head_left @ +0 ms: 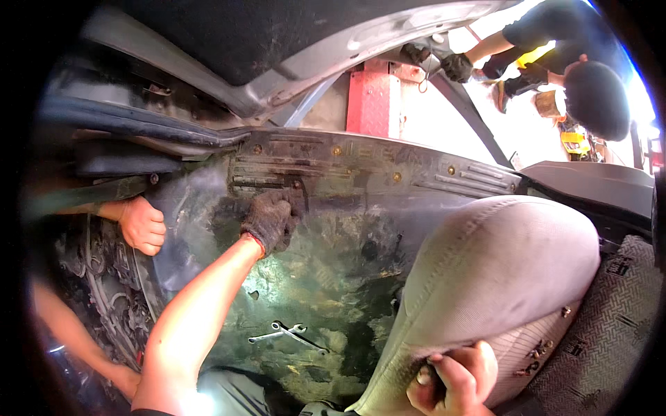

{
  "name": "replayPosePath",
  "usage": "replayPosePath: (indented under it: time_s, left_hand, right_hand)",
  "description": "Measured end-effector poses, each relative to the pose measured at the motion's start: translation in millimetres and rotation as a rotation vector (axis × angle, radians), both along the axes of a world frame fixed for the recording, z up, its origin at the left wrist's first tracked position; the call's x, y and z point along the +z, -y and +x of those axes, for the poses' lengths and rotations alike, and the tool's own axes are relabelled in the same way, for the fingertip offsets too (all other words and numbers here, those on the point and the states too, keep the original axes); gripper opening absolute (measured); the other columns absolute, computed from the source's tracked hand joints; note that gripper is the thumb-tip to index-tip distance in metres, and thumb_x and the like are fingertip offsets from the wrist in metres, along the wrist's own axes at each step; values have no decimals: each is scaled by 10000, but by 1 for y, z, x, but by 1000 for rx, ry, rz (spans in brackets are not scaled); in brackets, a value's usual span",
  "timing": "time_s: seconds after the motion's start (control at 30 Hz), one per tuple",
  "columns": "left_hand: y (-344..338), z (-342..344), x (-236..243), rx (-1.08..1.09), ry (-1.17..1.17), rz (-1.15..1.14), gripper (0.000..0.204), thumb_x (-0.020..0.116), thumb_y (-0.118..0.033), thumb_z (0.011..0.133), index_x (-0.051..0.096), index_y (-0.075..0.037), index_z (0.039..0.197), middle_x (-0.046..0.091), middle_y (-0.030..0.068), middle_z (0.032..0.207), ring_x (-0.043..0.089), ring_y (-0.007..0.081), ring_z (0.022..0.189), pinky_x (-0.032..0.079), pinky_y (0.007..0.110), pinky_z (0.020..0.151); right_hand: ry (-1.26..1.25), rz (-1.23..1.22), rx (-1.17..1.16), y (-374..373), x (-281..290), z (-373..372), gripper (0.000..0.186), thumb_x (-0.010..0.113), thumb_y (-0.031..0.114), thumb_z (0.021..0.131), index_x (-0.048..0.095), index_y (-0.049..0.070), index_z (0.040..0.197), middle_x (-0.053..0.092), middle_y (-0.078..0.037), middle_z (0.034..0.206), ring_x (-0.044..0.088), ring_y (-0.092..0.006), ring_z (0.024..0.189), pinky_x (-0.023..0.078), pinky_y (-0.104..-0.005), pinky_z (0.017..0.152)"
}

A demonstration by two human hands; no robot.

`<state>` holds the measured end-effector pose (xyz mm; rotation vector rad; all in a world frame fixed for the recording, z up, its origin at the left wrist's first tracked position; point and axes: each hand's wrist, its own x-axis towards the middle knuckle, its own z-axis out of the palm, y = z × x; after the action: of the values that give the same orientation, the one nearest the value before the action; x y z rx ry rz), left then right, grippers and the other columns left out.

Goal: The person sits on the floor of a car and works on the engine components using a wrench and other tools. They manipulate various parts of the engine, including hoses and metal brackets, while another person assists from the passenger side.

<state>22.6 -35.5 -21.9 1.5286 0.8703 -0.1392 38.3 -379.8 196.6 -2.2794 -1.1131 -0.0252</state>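
My left hand point(270, 216), in a dark work glove, reaches to the ribbed metal sill point(374, 163) of a vehicle. Its fingers are curled near a bolt hole there, and what they hold, if anything, is hidden. Low at the right is my bare right hand point(461, 378), its fingers bent together against a light grey fabric-covered hump point(499, 263). A dark patch shows between those fingers, too unclear to name. Two wrenches, one a shiny combination wrench point(302, 338), lie crossed on the stained floor panel point(312, 277). Several small bolts point(538, 353) rest on the fabric.
Another person's bare fist point(143, 225) comes in from the left, with a second bare arm point(76, 340) below it. Past the sill stand a red post point(374, 100) and a bent-over person point(555, 41) wearing gloves. A patterned fabric seat point(610, 326) is at the right.
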Motion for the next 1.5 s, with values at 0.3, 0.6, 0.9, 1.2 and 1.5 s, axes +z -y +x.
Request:
replayPosePath:
  time_s: [0.3, 0.6, 0.9, 1.2, 1.5]
  left_hand:
    - [-5, -14, -36, 12, 61, 224, 208, 543, -146, 879, 730, -63, 916, 704, 112, 846, 628, 149, 758, 509, 344, 668]
    - [-12, -24, -40, -2, -93, 280, 201, 543, -148, 866, 713, -48, 902, 693, 124, 831, 634, 176, 763, 507, 359, 670]
    - [-23, -31, -43, -15, -147, 335, 197, 544, -150, 853, 697, -32, 888, 682, 137, 817, 640, 202, 769, 505, 373, 671]
    - [-6, -23, -55, -69, -173, 394, 195, 544, -152, 840, 680, -16, 873, 671, 149, 802, 646, 229, 774, 502, 388, 673]
    - [-3, -13, -78, -314, -178, 614, 197, 545, -154, 827, 664, -1, 859, 660, 162, 788, 652, 256, 780, 500, 403, 674]
  right_hand:
    - [-394, 687, -23, -107, 57, 49, 352, 682, 18, 790, 579, 14, 1127, 597, -115, 821, 619, -269, 653, 499, -362, 582]
    - [-724, 738, 98, -126, 3, 65, 219, 647, 194, 927, 538, 10, 882, 547, -166, 751, 568, -362, 646, 461, -433, 581]
    - [-830, 778, -7, -119, 4, 53, 181, 582, 188, 975, 587, 8, 998, 658, -205, 835, 648, -411, 775, 511, -461, 670]
    - [-852, 821, -77, -112, -11, 55, 270, 554, 8, 873, 549, 2, 1143, 603, -197, 1047, 617, -392, 976, 517, -422, 830]
    - [-638, 787, -82, -84, 48, 61, 272, 649, 15, 862, 637, 8, 1134, 653, -82, 923, 630, -149, 784, 526, -279, 701]
